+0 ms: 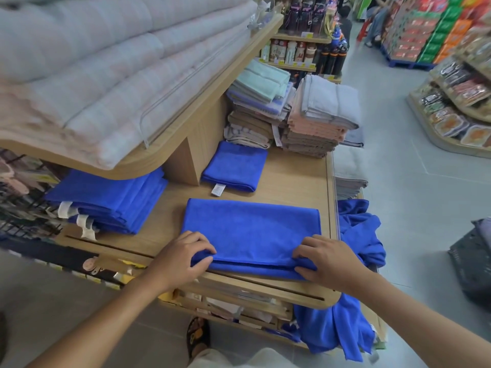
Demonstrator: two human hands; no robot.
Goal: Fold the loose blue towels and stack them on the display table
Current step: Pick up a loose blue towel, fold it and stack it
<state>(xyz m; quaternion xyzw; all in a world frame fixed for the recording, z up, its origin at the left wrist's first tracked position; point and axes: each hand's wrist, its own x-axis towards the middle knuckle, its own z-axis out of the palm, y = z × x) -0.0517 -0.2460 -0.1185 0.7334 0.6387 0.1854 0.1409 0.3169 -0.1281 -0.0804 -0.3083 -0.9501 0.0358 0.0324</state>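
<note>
Fingers (206, 249) of left hand (186, 257) and right hand (329, 261) pinch the half-folded towel (249, 229); stack (111, 200) at 10 o'clock looks done, loose heap (358, 229) at 3 o'clock not folded yet.

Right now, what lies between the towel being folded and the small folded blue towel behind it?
Head view: bare display table, crossed only by the small towel's white tag.

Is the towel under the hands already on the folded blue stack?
No, the blue towel lies flat on the display table, apart from the folded blue stack.
</note>
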